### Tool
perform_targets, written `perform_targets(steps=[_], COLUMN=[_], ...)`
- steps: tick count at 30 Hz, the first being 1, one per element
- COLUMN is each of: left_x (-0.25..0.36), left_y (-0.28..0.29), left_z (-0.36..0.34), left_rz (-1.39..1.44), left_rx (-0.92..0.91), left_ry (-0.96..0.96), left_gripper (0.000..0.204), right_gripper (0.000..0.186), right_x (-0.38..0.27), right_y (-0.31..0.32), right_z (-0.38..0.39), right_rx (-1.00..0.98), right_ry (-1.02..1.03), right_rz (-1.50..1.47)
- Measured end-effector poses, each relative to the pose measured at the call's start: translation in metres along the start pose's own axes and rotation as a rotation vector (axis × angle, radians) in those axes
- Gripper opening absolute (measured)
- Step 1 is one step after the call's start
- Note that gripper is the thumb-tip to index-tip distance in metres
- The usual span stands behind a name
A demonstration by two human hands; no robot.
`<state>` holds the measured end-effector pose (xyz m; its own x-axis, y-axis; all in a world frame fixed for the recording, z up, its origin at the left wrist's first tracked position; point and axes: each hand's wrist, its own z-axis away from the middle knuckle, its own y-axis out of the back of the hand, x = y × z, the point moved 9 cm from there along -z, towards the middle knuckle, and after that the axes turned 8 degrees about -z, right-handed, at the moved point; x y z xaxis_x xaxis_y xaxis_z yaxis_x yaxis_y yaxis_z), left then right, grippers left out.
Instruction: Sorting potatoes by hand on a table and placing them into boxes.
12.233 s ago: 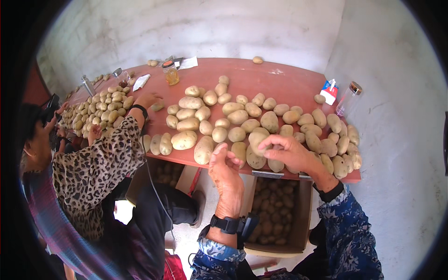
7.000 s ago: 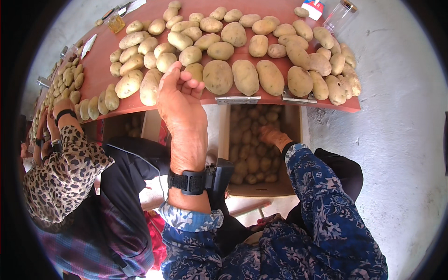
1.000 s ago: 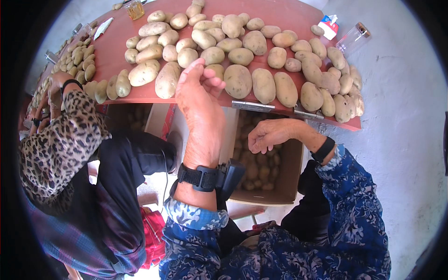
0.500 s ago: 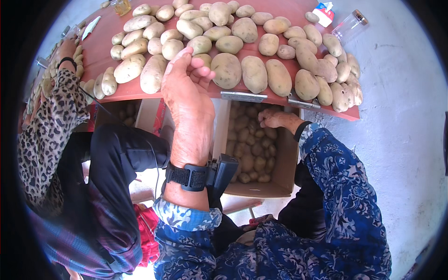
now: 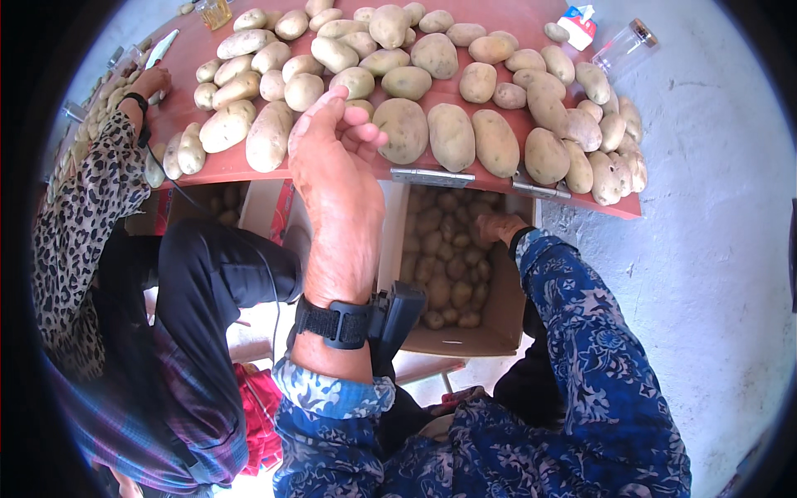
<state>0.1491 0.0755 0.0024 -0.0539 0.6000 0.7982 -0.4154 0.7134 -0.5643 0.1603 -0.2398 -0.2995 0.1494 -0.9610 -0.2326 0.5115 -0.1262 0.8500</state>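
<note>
My left hand (image 5: 336, 162) is raised at the table's front edge, palm turned inward. Its fingers are loosely bent and apart, with nothing in them. Just beyond the fingertips lie several potatoes (image 5: 401, 131), spread over the red table (image 5: 203, 170). Below the tabletop stands an open cardboard box (image 5: 465, 339) with many smaller potatoes (image 5: 440, 289) in it. My right hand (image 5: 498, 227) reaches into this box along its right wall, close to the potatoes. Its fingertips are in shadow, so I cannot make out whether they hold one.
On my left a co-worker's hand (image 5: 152, 81) is over the table beside more potatoes. A second box (image 5: 226, 203) stands under the table there. A tissue pack (image 5: 577, 28) and a clear bottle (image 5: 624, 48) are at the far right. Metal hinges (image 5: 432, 177) line the front edge.
My right hand has moved slightly right and down inside the box. My left hand stays nearly where it was. The co-worker's hand has shifted right over the table.
</note>
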Motion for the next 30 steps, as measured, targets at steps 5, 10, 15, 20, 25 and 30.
perform_targets(steps=[5,10,15,20,25,30], left_x=[0.004,0.005,0.007,0.005,0.003,0.003], left_y=[-0.002,-0.004,-0.006,-0.005,-0.005,-0.005], left_z=[0.002,0.006,0.010,0.010,0.012,0.012], left_rz=[-0.028,-0.017,-0.017,-0.002,-0.012,-0.018], left_rx=[0.045,0.068,0.047,0.051,0.062,0.066], left_ry=[-0.016,0.046,0.023,0.024,0.038,0.025], left_gripper=[0.025,0.025,0.023,0.022,0.021,0.020], right_gripper=[0.023,0.028,0.032,0.033,0.034,0.034], right_x=[-0.011,-0.025,-0.013,-0.001,-0.001,0.007], right_y=[-0.021,-0.040,-0.060,-0.071,-0.076,-0.087], right_z=[0.012,0.012,0.012,0.010,0.007,0.001], right_rx=[-0.163,-0.269,-0.315,-0.343,-0.344,-0.326], right_ry=[0.017,0.016,0.009,-0.030,-0.030,-0.035], right_rz=[-0.039,0.144,0.212,0.273,0.249,0.280])
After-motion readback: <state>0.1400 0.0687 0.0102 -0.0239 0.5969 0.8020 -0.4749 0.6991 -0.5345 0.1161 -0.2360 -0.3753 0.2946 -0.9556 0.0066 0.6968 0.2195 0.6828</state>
